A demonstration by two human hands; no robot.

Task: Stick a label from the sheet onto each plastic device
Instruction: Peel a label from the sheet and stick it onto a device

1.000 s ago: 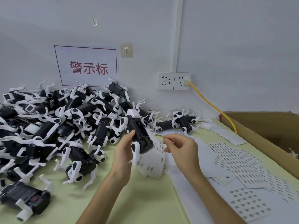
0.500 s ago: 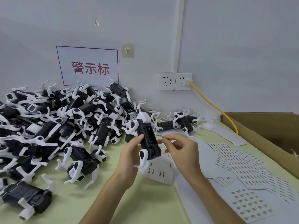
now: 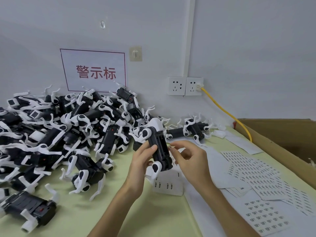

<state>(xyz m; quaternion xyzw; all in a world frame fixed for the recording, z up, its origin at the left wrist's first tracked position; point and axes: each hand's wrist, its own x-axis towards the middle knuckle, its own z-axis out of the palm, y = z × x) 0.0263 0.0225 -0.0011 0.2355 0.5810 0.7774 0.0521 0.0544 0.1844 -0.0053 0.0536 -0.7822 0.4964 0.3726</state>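
My left hand [image 3: 142, 161] grips a black plastic device with white legs [image 3: 158, 147], held upright above the green table with its black underside toward me. My right hand [image 3: 189, 158] pinches a tiny label [image 3: 169, 147] between thumb and forefinger, right at the device's right edge. Under the device lies a partly used label sheet [image 3: 168, 185]. More label sheets [image 3: 253, 173] are spread over the table to the right.
A large heap of the same black-and-white devices [image 3: 59, 127] fills the left of the green table [image 3: 150, 216]. Two more devices [image 3: 193, 130] lie by the wall. A cardboard box [image 3: 282, 139] stands at the right, with a yellow cable [image 3: 227, 113] running from the wall socket.
My left hand has lifted the device and turned it more upright. My right hand has come in with the label to the device's right side.
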